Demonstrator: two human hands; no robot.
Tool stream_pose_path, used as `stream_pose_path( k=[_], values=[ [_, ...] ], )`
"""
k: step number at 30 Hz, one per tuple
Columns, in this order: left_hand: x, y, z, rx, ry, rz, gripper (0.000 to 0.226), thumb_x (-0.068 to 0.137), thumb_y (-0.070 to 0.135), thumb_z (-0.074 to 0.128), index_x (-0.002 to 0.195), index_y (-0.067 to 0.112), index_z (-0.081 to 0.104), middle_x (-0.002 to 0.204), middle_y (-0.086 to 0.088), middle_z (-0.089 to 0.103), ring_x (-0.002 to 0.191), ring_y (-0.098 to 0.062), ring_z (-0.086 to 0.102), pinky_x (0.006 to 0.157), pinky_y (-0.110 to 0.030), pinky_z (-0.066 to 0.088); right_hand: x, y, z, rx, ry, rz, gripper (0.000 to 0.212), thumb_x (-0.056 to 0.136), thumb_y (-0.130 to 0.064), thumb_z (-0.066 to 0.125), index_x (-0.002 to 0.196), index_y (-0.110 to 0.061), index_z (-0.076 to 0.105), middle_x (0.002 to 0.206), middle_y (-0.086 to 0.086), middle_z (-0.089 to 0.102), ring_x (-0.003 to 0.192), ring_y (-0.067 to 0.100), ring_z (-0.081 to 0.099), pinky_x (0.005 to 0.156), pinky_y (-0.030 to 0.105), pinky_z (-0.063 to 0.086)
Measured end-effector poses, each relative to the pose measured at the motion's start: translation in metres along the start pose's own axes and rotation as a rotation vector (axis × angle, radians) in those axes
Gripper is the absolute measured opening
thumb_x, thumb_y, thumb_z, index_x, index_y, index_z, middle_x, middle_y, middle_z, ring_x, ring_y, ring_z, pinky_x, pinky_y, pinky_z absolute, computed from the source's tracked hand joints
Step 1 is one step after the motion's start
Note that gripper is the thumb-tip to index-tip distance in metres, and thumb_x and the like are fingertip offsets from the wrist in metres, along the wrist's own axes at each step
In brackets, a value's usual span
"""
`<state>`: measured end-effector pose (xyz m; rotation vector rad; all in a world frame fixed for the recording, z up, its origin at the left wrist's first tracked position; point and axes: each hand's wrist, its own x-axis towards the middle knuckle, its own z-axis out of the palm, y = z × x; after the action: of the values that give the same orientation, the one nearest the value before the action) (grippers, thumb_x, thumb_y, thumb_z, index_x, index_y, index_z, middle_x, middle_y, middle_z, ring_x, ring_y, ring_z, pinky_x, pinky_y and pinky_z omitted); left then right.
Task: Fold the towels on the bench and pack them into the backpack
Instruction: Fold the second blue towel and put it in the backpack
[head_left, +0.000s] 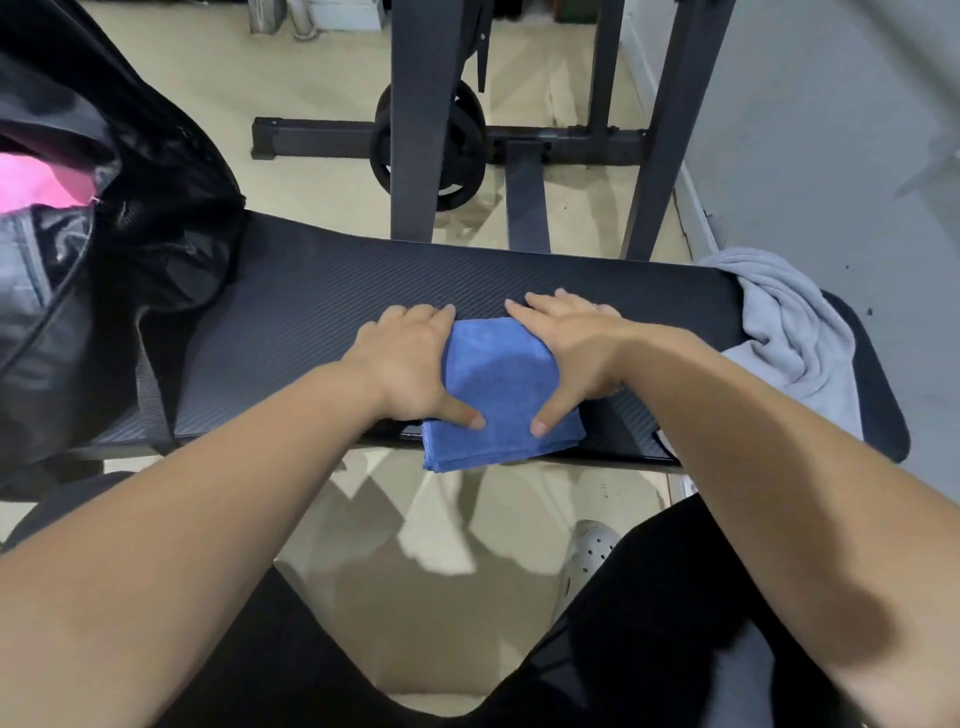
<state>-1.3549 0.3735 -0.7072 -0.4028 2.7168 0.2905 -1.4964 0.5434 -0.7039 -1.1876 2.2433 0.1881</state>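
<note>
A folded blue towel (498, 395) lies on the black bench (322, 312), its near edge hanging over the bench's front. My left hand (405, 364) presses flat on the towel's left side, thumb on the cloth. My right hand (571, 353) presses flat on its right side, thumb on the cloth too. A crumpled grey towel (789, 332) lies at the bench's right end. The black backpack (104, 249) stands open at the left end, with something pink (41, 182) inside it.
A dark metal rack (415, 119) with a weight plate (457, 150) stands on the beige floor behind the bench. A white wall runs along the right. My legs in dark trousers and a pale shoe (587, 556) are below the bench's front edge.
</note>
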Motion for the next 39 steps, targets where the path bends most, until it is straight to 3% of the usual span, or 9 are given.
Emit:
stream_pose_path(
  k=[5, 10, 12, 16, 22, 28, 31, 33, 39],
  values=[
    [0.008, -0.007, -0.008, 0.069, 0.004, 0.065, 0.112, 0.041, 0.082, 0.079, 0.132, 0.025, 0.047, 0.117, 0.005, 0.048, 0.112, -0.023, 0.042, 0.096, -0.045, 0.044, -0.003, 0.002, 0.01, -0.037, 0.133, -0.058, 0.15, 0.043, -0.08, 0.082, 0.161, -0.025, 0.008, 0.159, -0.004, 0.021, 0.15, 0.022, 0.01, 0.122, 0.045, 0.014],
    [0.016, -0.017, -0.017, -0.027, -0.013, 0.108, 0.112, 0.048, 0.075, 0.082, 0.139, 0.021, 0.044, 0.122, 0.002, 0.052, 0.116, -0.026, 0.045, 0.098, -0.046, 0.046, 0.006, 0.0, -0.005, 0.168, 0.217, -0.079, 0.136, 0.051, -0.074, 0.083, 0.159, -0.027, 0.015, 0.128, -0.009, 0.041, 0.131, 0.02, 0.034, 0.112, 0.042, 0.035],
    [0.02, -0.02, -0.018, -0.052, -0.008, 0.091, 0.098, 0.048, 0.071, 0.084, 0.127, 0.022, 0.051, 0.114, 0.003, 0.054, 0.11, -0.025, 0.048, 0.093, -0.045, 0.048, 0.013, 0.001, -0.013, 0.132, 0.145, -0.069, 0.125, 0.052, -0.07, 0.085, 0.155, -0.03, 0.026, 0.125, -0.008, 0.043, 0.126, 0.02, 0.037, 0.107, 0.041, 0.04],
    [0.028, -0.018, -0.017, -0.095, -0.032, 0.087, 0.067, 0.048, 0.063, 0.089, 0.09, 0.024, 0.055, 0.088, 0.007, 0.058, 0.084, -0.019, 0.054, 0.067, -0.036, 0.046, 0.023, -0.008, -0.023, -0.026, 0.032, -0.06, 0.073, 0.053, -0.067, 0.086, 0.105, -0.029, 0.053, 0.102, -0.009, 0.048, 0.102, 0.018, 0.049, 0.084, 0.037, 0.048],
    [0.039, -0.02, -0.032, -0.044, 0.145, 0.126, 0.052, 0.057, 0.047, 0.089, 0.067, 0.024, 0.044, 0.075, 0.006, 0.051, 0.075, -0.022, 0.052, 0.059, -0.035, 0.038, 0.03, -0.009, -0.036, -0.009, 0.197, -0.001, 0.056, 0.062, -0.056, 0.086, 0.083, -0.024, 0.045, 0.084, -0.005, 0.055, 0.075, 0.018, 0.053, 0.058, 0.034, 0.039],
    [0.038, -0.025, -0.036, 0.143, 0.539, 0.199, 0.032, 0.073, 0.019, 0.072, 0.08, 0.017, 0.04, 0.075, -0.001, 0.043, 0.071, -0.027, 0.041, 0.062, -0.037, 0.03, 0.021, -0.016, -0.032, 0.145, 0.532, 0.042, 0.045, 0.077, -0.041, 0.078, 0.1, -0.027, 0.043, 0.103, -0.003, 0.049, 0.086, 0.022, 0.05, 0.067, 0.033, 0.035],
    [0.027, -0.032, -0.016, 0.155, 0.638, 0.235, 0.03, 0.07, 0.012, 0.073, 0.098, 0.009, 0.062, 0.079, -0.007, 0.064, 0.078, -0.034, 0.057, 0.063, -0.039, 0.037, -0.001, -0.017, -0.016, 0.204, 0.561, -0.084, 0.054, 0.075, -0.046, 0.08, 0.116, -0.028, 0.05, 0.111, -0.006, 0.051, 0.1, 0.02, 0.05, 0.079, 0.034, 0.041],
    [0.015, -0.037, 0.0, 0.143, 0.662, 0.259, 0.047, 0.073, 0.013, 0.071, 0.12, 0.007, 0.065, 0.103, -0.01, 0.073, 0.098, -0.037, 0.063, 0.073, -0.044, 0.046, -0.018, -0.018, -0.004, 0.164, 0.57, -0.133, 0.069, 0.073, -0.05, 0.082, 0.131, -0.027, 0.052, 0.123, -0.006, 0.052, 0.112, 0.019, 0.049, 0.091, 0.035, 0.045],
    [-0.023, -0.033, 0.034, 0.149, 0.516, 0.22, 0.061, 0.088, 0.049, 0.048, 0.135, 0.01, 0.055, 0.145, -0.012, 0.053, 0.132, -0.037, 0.048, 0.105, -0.055, 0.04, -0.044, -0.014, 0.02, 0.051, 0.535, -0.15, 0.077, 0.078, -0.056, 0.077, 0.143, -0.023, 0.051, 0.152, -0.001, 0.042, 0.137, 0.021, 0.043, 0.107, 0.036, 0.043]
  ],
)
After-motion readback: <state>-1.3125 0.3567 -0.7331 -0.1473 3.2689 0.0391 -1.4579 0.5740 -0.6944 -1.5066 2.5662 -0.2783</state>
